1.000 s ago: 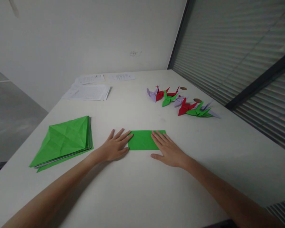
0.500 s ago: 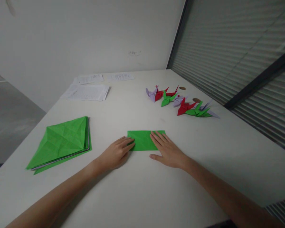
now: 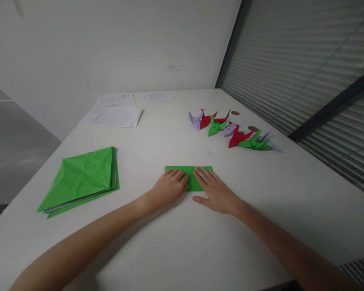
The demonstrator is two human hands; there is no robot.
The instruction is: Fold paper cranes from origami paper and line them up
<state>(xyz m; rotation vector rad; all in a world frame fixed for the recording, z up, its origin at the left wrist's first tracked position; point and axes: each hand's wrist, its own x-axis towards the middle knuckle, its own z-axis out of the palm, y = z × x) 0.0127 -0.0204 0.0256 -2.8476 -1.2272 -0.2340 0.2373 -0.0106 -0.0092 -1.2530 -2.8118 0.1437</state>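
A green folded paper rectangle (image 3: 195, 185) lies flat on the white table between both my hands. My left hand (image 3: 170, 186) rests over its left and middle part, fingers curled together and fingertips pressed on the paper, with nothing visible inside them. Over the right part, my right hand (image 3: 214, 189) lies flat with straight fingers, its thumb apart and touching the table in front of the paper. Parts of the rectangle's left half and right end are hidden beneath the hands.
A stack of creased green paper (image 3: 85, 171) lies at the left. Red, green and lilac paper cranes (image 3: 238, 136) cluster at the back right, near two brown round spots (image 3: 252, 128). Printed sheets (image 3: 117, 116) lie at the back left. Window blinds (image 3: 291, 72) border the right side.
My left hand has slid to the right across the green paper, from its left edge to its middle. My right hand stays on the right part. The view has shifted slightly.
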